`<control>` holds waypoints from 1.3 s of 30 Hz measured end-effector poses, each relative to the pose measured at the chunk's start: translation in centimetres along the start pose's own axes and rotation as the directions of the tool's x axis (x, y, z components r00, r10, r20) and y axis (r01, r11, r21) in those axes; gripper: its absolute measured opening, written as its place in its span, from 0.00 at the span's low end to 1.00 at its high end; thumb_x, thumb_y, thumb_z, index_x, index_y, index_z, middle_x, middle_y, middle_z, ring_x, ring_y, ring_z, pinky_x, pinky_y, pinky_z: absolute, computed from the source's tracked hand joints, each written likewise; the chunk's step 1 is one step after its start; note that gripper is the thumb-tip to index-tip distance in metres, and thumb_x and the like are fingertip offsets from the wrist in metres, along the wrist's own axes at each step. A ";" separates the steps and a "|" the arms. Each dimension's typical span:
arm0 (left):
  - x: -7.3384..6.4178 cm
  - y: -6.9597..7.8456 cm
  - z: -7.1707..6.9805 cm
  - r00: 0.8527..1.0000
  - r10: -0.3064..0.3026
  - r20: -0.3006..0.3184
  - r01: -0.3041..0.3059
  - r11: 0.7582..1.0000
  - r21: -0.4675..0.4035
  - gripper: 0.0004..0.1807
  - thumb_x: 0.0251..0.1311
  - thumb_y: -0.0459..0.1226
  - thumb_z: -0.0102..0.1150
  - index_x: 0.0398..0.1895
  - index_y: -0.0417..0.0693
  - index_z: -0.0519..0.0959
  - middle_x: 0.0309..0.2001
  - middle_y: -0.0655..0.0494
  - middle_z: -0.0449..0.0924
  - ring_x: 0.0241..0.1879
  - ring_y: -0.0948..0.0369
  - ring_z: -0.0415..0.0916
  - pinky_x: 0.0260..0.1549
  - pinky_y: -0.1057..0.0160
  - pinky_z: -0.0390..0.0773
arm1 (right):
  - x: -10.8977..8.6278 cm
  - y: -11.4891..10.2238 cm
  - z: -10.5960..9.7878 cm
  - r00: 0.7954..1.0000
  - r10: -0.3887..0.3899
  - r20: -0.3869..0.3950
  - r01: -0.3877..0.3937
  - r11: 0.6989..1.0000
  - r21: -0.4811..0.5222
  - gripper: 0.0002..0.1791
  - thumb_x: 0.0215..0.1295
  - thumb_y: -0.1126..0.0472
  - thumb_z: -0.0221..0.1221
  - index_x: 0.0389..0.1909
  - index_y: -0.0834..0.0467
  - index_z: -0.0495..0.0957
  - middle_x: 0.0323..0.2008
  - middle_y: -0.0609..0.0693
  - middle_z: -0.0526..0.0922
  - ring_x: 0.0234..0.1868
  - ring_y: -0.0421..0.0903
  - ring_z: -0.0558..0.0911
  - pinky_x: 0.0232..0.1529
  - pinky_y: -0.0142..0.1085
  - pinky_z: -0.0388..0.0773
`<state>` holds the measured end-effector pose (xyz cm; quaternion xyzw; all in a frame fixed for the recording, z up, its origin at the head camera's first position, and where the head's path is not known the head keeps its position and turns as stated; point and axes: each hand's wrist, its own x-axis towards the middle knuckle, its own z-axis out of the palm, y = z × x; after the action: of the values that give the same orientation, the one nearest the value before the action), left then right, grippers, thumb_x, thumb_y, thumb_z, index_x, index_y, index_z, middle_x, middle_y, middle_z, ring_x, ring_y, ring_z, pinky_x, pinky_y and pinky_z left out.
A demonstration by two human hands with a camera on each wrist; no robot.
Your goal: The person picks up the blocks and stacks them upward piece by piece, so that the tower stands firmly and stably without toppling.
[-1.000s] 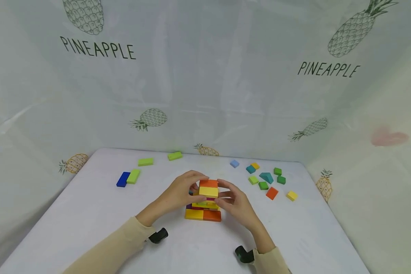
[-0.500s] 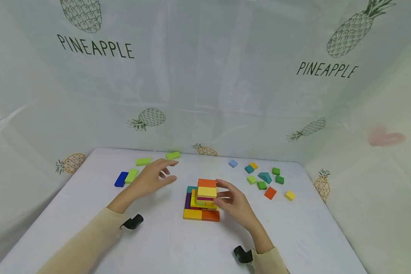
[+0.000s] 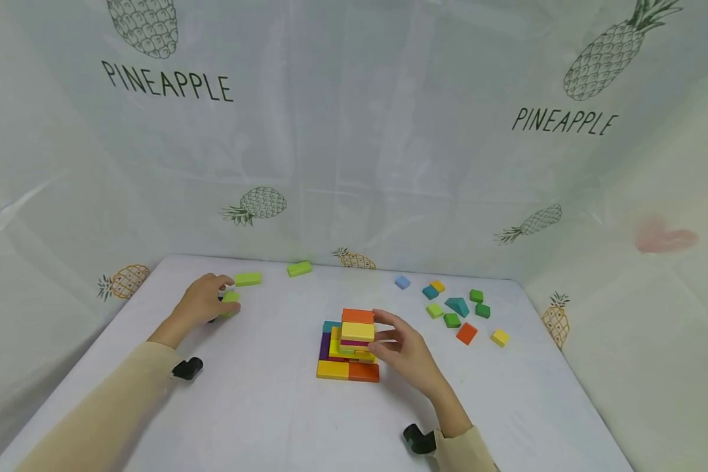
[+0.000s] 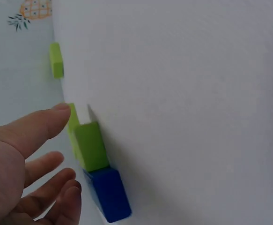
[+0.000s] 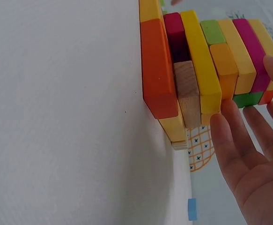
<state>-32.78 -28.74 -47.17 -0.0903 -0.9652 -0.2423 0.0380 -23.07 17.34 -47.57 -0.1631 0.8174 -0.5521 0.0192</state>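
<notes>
White tabletop [image 3: 271,419] is meeting a pineapple-printed sheet [image 3: 354,131]. The left hand [image 3: 197,301], fingers apart, is hovering beside a lime block [image 4: 93,147] and blue block [image 4: 109,194]; the right hand [image 3: 412,354], fingers parted, is flanking the central block stack [image 3: 356,332], contact unclear.

The head view looks forward and down across the bench [image 3: 307,426], the farthest back of the 3, wide enough to include the backdrop [image 3: 354,131]. The left wrist view looks closely past the left hand [image 4: 5,173], rolled so the bench's edge runs steeply; it shares the lime block [image 4: 92,146] with the head view. The right wrist view, also near and rolled sideways, faces the block stack [image 5: 204,65] beside the right hand [image 5: 258,176]; the head view shares that stack from above.
</notes>
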 end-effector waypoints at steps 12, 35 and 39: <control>0.0 0.2 0.3 0.995 0.072 0.062 -0.068 0.995 -0.073 0.28 0.62 0.34 0.75 0.64 0.35 0.81 0.58 0.37 0.84 0.54 0.40 0.81 0.54 0.39 0.81 | 0.1 0.4 -0.1 1.000 -0.030 0.008 0.030 1.000 -0.001 0.38 0.70 0.62 0.70 0.79 0.48 0.69 0.74 0.48 0.74 0.61 0.52 0.84 0.60 0.33 0.82; -0.3 7.7 1.1 0.949 0.314 -0.014 -0.314 0.944 -0.100 0.23 0.66 0.33 0.73 0.64 0.45 0.83 0.54 0.51 0.85 0.50 0.53 0.82 0.47 0.53 0.86 | 0.1 0.5 -0.1 1.000 -0.023 0.013 0.024 1.000 -0.012 0.38 0.71 0.60 0.70 0.78 0.44 0.69 0.75 0.47 0.73 0.61 0.52 0.83 0.61 0.34 0.82; -0.5 12.7 1.0 0.922 0.386 -0.003 -0.382 0.912 -0.147 0.24 0.66 0.35 0.73 0.66 0.50 0.83 0.53 0.57 0.84 0.49 0.59 0.81 0.47 0.60 0.86 | 0.1 0.6 -0.2 0.999 -0.029 0.015 0.030 0.999 -0.015 0.38 0.71 0.60 0.71 0.79 0.45 0.68 0.75 0.49 0.72 0.62 0.53 0.83 0.61 0.34 0.82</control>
<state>-29.89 -17.32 -42.20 -0.2839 -0.9089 -0.2982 0.0658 -23.35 17.65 -48.01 -0.1793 0.8189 -0.5449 0.0158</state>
